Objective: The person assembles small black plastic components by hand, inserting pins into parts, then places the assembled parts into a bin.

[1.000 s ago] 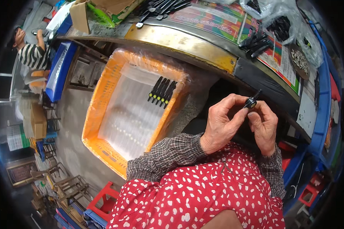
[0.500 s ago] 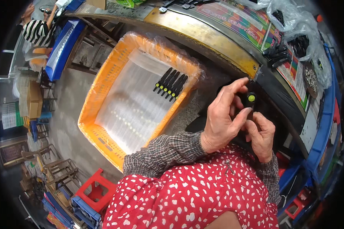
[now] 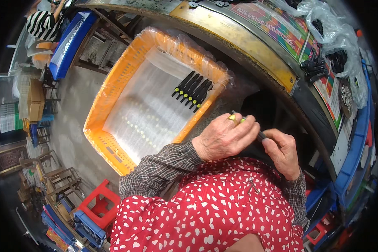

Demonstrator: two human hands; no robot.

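Note:
My left hand (image 3: 227, 136) is closed around a slim black part (image 3: 261, 135) with lime-green showing at the fingers; much of it is hidden. At its other end, my right hand (image 3: 282, 152) pinches the same part between thumb and fingers. To the left of my hands stands an orange crate (image 3: 97, 113) lined with clear plastic and a white sheet (image 3: 132, 107). Several similar black parts (image 3: 192, 90), each with a lime-green round spot, lie side by side in a row at the crate's far right.
A metal-edged workbench (image 3: 239, 40) curves past the far side, carrying colourful printed card (image 3: 273, 27), clear plastic bags (image 3: 344, 38) and a dark dish of small pieces (image 3: 344, 96). A red stool (image 3: 98, 206) stands at lower left. A person in stripes (image 3: 41, 25) is at far upper left.
Both hands have come lower, and the left has moved leftward, nearer the crate. The black part has turned from upright to slanted, its green button now mostly covered by my left fingers.

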